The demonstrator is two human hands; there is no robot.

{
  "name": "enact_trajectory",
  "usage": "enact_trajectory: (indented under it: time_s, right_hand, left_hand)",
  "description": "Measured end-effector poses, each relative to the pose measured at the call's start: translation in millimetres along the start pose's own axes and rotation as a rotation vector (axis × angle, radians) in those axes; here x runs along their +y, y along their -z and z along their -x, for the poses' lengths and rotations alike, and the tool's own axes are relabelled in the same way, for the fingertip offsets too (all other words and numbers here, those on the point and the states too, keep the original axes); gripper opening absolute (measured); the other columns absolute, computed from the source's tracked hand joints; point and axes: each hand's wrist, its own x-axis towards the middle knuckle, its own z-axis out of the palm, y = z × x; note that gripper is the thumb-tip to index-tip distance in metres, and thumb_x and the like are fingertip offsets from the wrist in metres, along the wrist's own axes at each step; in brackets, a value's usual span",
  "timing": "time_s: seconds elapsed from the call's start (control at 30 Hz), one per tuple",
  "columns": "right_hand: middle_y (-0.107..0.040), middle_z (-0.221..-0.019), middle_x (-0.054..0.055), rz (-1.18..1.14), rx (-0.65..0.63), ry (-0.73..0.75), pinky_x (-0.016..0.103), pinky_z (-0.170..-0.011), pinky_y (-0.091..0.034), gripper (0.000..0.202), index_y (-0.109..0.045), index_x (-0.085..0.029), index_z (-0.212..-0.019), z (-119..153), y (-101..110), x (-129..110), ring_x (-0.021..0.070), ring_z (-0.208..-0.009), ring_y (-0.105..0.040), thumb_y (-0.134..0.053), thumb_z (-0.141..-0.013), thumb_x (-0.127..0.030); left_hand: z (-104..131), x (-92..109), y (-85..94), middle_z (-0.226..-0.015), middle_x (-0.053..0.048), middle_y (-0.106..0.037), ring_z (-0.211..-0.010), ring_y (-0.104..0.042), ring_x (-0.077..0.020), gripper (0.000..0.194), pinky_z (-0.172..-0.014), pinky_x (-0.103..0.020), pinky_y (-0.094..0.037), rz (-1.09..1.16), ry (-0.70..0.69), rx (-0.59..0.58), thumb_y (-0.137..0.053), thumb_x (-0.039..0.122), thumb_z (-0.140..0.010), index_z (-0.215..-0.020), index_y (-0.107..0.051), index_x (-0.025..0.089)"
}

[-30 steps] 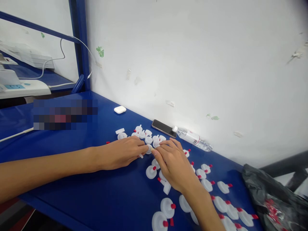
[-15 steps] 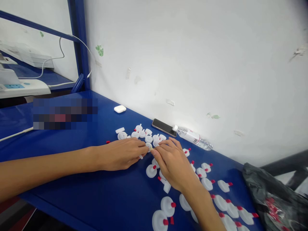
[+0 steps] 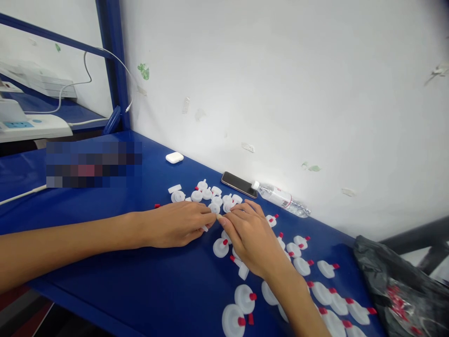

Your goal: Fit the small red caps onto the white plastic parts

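My left hand (image 3: pixel 184 223) reaches in from the left with its fingers curled closed. A small white plastic piece (image 3: pixel 205 228) sticks out beneath those fingers; the rest of it is hidden. My right hand (image 3: pixel 247 231) comes from the lower right, thumb and index finger pinched against the left fingertips. Whatever is between them cannot be made out. Just behind the fingertips lies a white round nozzle cap (image 3: pixel 214 208). More white caps lie behind the hands, including one with a raised centre (image 3: pixel 178 196). A cap with a red tip (image 3: pixel 220 247) rests below the right fingers.
Several red-tipped caps (image 3: pixel 327 268) spread across the right of the blue table (image 3: pixel 140 285). Along the wall lie a phone (image 3: pixel 239 184), a plastic bottle (image 3: pixel 280 196) and a white earbud case (image 3: pixel 174 157). A dark bag (image 3: pixel 389 271) with red pieces stands at right.
My fingertips have drawn slightly closer together. The white cap beside them now shows a little farther back. The arms and the other caps have hardly moved.
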Motion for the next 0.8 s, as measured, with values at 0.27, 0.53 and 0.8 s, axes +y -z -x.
enact_trajectory:
  time_s: [0.27, 0.53, 0.8]
  right_hand:
    - [-0.075, -0.086, 0.005, 0.009, 0.017, 0.011, 0.051, -0.113, -0.037, 0.039, -0.07, -0.02, -0.086, -0.2, 0.1, 0.3, 0.0226, -0.096, -0.067, -0.041, -0.11, -0.027]
    - [-0.075, -0.089, 0.005, 0.008, 0.001, 0.008, 0.051, -0.112, -0.037, 0.041, -0.071, -0.019, -0.088, -0.5, -0.7, -1.1, 0.0224, -0.098, -0.067, -0.038, -0.111, -0.029]
    - [-0.077, -0.097, 0.004, -0.006, 0.118, 0.054, 0.049, -0.113, -0.037, 0.022, -0.069, -0.02, -0.11, 1.2, -0.7, -1.8, 0.0214, -0.098, -0.069, -0.048, -0.108, -0.022]
  left_hand:
    - [-0.1, -3.2, -2.4, -0.087, -0.001, -0.064, -0.079, -0.063, -0.0179, 0.014, -0.067, -0.029, -0.043, -0.001, -0.069, 0.019, -0.059, 0.008, -0.094, -0.092, -0.055, 0.021]
    - [-0.8, 1.5, -1.4, -0.085, -0.002, -0.063, -0.076, -0.054, -0.0185, 0.026, -0.076, -0.032, -0.042, -0.071, -0.141, 0.027, -0.052, -0.006, -0.085, -0.082, -0.051, 0.02]
    - [-2.2, -1.4, -1.8, -0.096, -0.003, -0.066, -0.089, -0.059, -0.0175, 0.022, -0.084, -0.03, -0.045, 0.111, -0.101, 0.255, -0.048, 0.002, -0.094, -0.083, -0.048, 0.021]
